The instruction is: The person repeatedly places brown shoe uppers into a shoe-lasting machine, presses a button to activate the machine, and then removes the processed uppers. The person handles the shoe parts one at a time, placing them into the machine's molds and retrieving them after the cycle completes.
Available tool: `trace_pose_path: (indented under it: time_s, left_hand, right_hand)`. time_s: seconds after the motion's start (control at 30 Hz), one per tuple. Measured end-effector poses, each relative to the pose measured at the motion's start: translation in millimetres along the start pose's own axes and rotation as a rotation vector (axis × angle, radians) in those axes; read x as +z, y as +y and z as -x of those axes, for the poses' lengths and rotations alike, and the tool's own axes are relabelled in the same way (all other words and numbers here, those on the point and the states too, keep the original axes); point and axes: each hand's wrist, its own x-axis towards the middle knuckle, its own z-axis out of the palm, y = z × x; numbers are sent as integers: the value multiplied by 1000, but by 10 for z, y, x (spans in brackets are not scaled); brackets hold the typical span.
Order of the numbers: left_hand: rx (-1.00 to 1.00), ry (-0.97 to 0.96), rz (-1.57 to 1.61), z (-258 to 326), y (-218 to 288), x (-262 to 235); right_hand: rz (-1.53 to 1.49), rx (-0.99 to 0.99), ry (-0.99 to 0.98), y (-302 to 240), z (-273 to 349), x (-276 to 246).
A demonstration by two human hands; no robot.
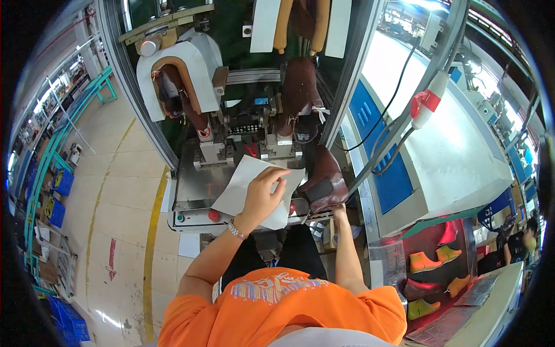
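My left hand (265, 192) is above a white sheet (231, 185) on the machine's front ledge, its fingers loosely bent and the thumb apart, with nothing seen in them. My right hand (339, 213) grips a dark brown leather ankle boot (328, 173) at its shaft end; the boot hides most of the fingers. Its toe points away from me, and a dark side panel faces up. Beyond the sheet, one brown boot (299, 87) stands on the right mount of the machine. Another brown boot (188, 101) sits within a white, tan-lined clamp (202, 58) on the left.
Red buttons (214, 215) and a green button (180, 218) line the front ledge. To the right is a white and blue machine (439, 144), with a red and white plug (428, 103) hanging by a metal post. Colourful boots (425, 262) lie on a conveyor at lower right.
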Motion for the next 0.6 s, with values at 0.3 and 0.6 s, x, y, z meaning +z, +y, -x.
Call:
trace_pose_path:
  time_s: [0.3, 0.6]
  left_hand:
    - [-40, 45, 79, 97, -15, 190]
    - [-121, 13, 68, 264, -131, 242]
  right_hand:
    - [-212, -33, 155, 265, -113, -19]
    - [-709, 281, 31, 504, -43, -13]
